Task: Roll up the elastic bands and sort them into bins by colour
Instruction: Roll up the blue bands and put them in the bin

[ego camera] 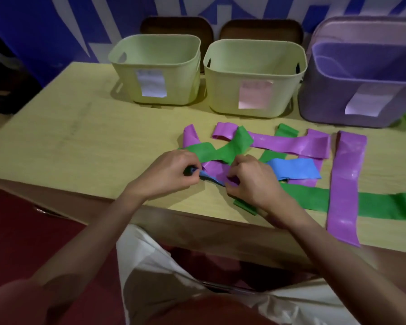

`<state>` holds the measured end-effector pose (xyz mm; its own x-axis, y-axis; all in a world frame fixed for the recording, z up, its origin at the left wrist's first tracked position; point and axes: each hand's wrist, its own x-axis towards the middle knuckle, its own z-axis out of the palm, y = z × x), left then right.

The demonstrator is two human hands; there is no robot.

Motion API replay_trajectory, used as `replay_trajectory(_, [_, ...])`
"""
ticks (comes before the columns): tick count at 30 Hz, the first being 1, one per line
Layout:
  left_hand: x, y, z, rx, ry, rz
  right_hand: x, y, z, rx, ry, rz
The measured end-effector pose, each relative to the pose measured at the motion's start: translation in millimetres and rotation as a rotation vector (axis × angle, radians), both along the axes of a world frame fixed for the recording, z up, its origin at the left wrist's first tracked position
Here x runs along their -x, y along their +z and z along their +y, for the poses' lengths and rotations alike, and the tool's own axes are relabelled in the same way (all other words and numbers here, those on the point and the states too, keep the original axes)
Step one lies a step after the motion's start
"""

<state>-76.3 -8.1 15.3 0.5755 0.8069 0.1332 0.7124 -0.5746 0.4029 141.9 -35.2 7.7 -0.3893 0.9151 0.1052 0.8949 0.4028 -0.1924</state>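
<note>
Got my left hand pinching the blue band's end near the table's front edge, prob to start the roll tight. Right hand fingers curl on the purple band lying over it, holding the pile down. Bins wait along the back edge, nothing sorted afaict.

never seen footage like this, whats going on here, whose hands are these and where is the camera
There is no machine here. A camera worn on a person's head looks down at their own two hands. On the wooden table lie loose purple, green and blue elastic bands, with three labelled bins behind: two pale green bins and one purple bin. The left hand pinches the end of a blue band, seemingly starting a roll. The right hand grips the bands beside it; exactly which it holds is unclear.
</note>
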Motion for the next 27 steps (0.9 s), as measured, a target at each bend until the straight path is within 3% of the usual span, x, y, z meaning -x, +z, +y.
replay_trajectory(6, [-23, 9, -2, -0.107, 0.114, -0.123, -17, 13, -8, 0.055, 0.016, 0.136])
replay_trajectory(10, [-39, 21, 11, -0.111, 0.163, -0.301, -40, 18, -14, 0.188, 0.031, 0.112])
replay_trajectory(15, [-56, 40, 29, -0.062, 0.139, -0.442, -61, 22, -6, 0.148, -0.081, 0.452])
replay_trajectory(18, [-66, 62, 37, 0.018, 0.116, -0.564, -74, 28, 9, 0.184, -0.21, 0.721])
replay_trajectory(21, [-80, 92, 39, 0.163, 0.084, -0.728, -82, 31, 26, 0.153, -0.347, 0.827])
replay_trajectory(24, [-91, 115, 40, 0.374, 0.046, -0.878, -87, 30, 43, 0.139, -0.436, 0.853])
replay_trajectory(27, [-101, 133, 39, 0.466, -0.031, -0.972, -95, 24, 59, 0.095, -0.512, 0.748])
